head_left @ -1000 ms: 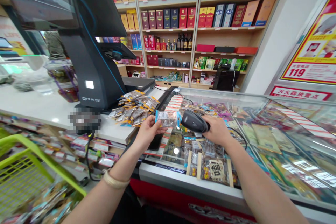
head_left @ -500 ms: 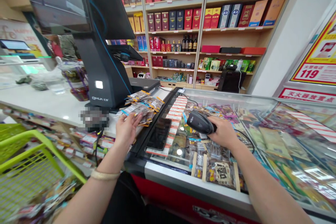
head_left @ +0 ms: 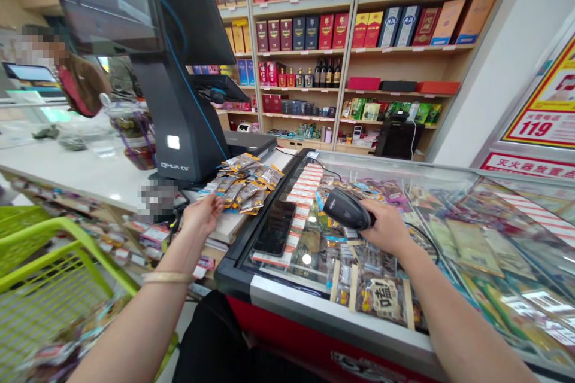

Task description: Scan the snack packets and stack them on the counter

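My right hand (head_left: 386, 226) grips a black barcode scanner (head_left: 345, 209), held above the glass-topped case with its head pointing left. A phone (head_left: 275, 227) lies on the case to the left of the scanner. My left hand (head_left: 203, 215) is at the near-left edge of a pile of small snack packets (head_left: 245, 185), its fingers curled in and no item visible in them. The packets, brown with orange and blue edges, are heaped beside the base of the checkout screen stand (head_left: 182, 102).
The glass-topped case (head_left: 287, 287) holds many bagged snacks. At lower left stands a green shopping basket (head_left: 67, 239) with more packets inside. Jars (head_left: 137, 137) bound with purple straps are on the white counter (head_left: 81, 182). Another person (head_left: 81, 81) is behind the counter. Shelves of boxes line the back.
My left hand has drawn back left from the packets, its fingers curling in. The scanner stays in my right hand, nearly still. A person has come into view at left.
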### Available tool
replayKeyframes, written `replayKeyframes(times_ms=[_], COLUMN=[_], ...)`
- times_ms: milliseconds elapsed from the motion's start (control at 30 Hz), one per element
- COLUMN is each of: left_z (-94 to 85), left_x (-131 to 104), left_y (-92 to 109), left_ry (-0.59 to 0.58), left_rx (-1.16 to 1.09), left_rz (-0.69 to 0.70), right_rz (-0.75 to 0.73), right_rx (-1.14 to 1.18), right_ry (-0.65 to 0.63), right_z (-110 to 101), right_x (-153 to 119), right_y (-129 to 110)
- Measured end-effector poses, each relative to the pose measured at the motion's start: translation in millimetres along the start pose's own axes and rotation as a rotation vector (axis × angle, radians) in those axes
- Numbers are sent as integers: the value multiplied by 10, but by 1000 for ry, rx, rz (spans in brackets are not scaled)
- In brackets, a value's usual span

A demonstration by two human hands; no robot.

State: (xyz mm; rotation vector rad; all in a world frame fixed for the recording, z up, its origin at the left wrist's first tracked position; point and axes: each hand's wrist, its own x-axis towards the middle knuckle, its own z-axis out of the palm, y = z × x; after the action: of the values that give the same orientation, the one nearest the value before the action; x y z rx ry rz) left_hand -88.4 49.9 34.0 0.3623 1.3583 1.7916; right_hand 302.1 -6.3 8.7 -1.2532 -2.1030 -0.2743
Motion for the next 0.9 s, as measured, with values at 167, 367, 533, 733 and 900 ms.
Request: replayKeyframes(times_ms=[167, 367, 533, 733, 900], left_z=[-44, 48, 218, 361, 402], left_x=[-12, -652, -1306, -1634, -1455], left_y=[-69, -464, -796, -1030, -1029], left_ry=[-81, -660, -1216, -1293, -1267], left_rx=[1, 429, 947, 1157, 879], left_rz=[189, 412, 544, 628, 346], right_rz=[6, 23, 41, 40, 58], right_rx=[9, 12, 18, 31, 48], right_ry=[33, 58, 45, 42, 58], right_z=[-20, -34, -27, 0, -19], right_x=[5, 19, 27, 31, 39], right_y=[4, 8, 14, 15, 3])
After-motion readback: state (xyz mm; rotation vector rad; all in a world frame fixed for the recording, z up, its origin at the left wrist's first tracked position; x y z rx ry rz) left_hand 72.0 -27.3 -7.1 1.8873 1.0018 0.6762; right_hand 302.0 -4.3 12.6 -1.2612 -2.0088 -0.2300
